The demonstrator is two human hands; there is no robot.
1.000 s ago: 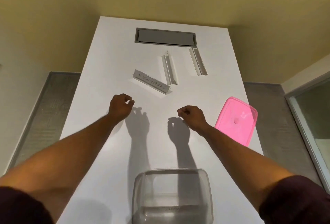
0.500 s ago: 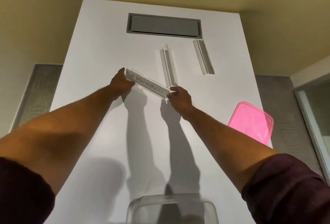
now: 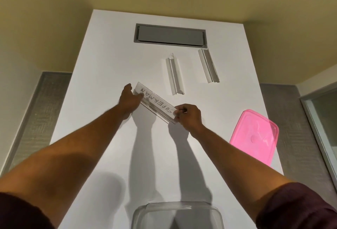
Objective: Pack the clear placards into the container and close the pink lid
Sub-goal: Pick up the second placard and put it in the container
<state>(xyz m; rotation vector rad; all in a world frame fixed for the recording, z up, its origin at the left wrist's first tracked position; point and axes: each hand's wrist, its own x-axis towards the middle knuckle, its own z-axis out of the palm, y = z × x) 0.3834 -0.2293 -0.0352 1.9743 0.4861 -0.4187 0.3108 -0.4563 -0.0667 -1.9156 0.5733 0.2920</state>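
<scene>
A clear placard with a paper strip lettered SUPERMAN is held at both ends, tilted up off the white table. My left hand grips its far-left end and my right hand pinches its near-right end. Two more clear placards lie flat farther back: one in the middle, another to its right. The clear container stands open at the near table edge, partly cut off by the frame. The pink lid lies flat at the table's right edge.
A grey rectangular cable hatch is set into the table top at the far end. Grey carpet floor shows on both sides of the table. A glass panel stands at the far right.
Both hands reached forward from mid-table to the lettered placard, took hold of its ends and have lifted and tilted it up. The view has shifted forward.
</scene>
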